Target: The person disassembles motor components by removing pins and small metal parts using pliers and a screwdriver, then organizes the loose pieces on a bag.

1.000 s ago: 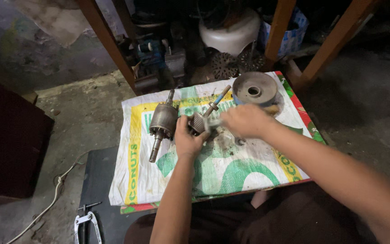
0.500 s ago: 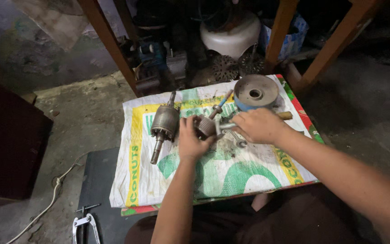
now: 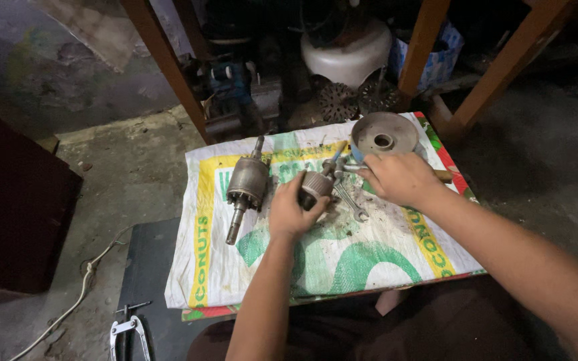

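Observation:
My left hand grips a small grey cylindrical metal part over the middle of a printed white, yellow and green sack. My right hand rests on the sack just right of it, fingers curled over a thin metal tool that points toward the part. A metal spanner lies on the sack between my hands. A motor armature with a shaft lies to the left of my left hand.
A round grey metal disc sits at the sack's far right corner. Wooden legs and machine parts, among them a white housing, stand behind. Pliers and a white cord lie on the floor at left.
My right hand has slid a little to the right and nearer the disc. My left hand has turned the cylindrical part upward. The armature lies where it was.

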